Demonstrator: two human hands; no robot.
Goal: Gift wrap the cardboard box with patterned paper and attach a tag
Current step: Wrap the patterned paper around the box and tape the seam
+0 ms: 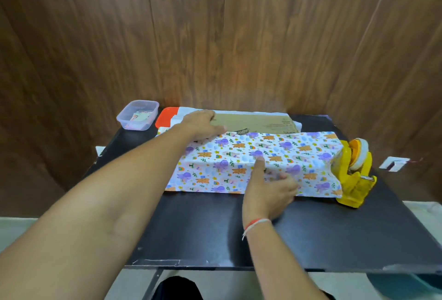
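Your cardboard box point(256, 122) lies flat and long across the far half of the black table point(239, 235), its plain brown top showing printed marks near the right end and a dark label at the near edge. The patterned paper point(258, 163) is drawn up over the near side of the box and onto part of its top — white, scattered with purple elephants, orange bears, small rainbows, stars and green sprigs. Its near edge lies on the table, and white paper shows beyond the far edge of the box.

Your left hand point(203, 124) rests flat on the left end of the box, fingers straight and spread, pressing where the paper meets the cardboard. Your right hand point(267, 192) is at the near side, thumb stretched up along the paper, the other fingers curled against the sheet — they appear to gather a fold of it, though the pinch itself is partly hidden.

A yellow tape dispenser point(354, 175) stands just at the right end of the paper, touching it. At the far left corner sits a clear plastic container point(138, 115) with small coloured pieces inside, and beside it an orange lid point(165, 115) pokes out from under the white paper.
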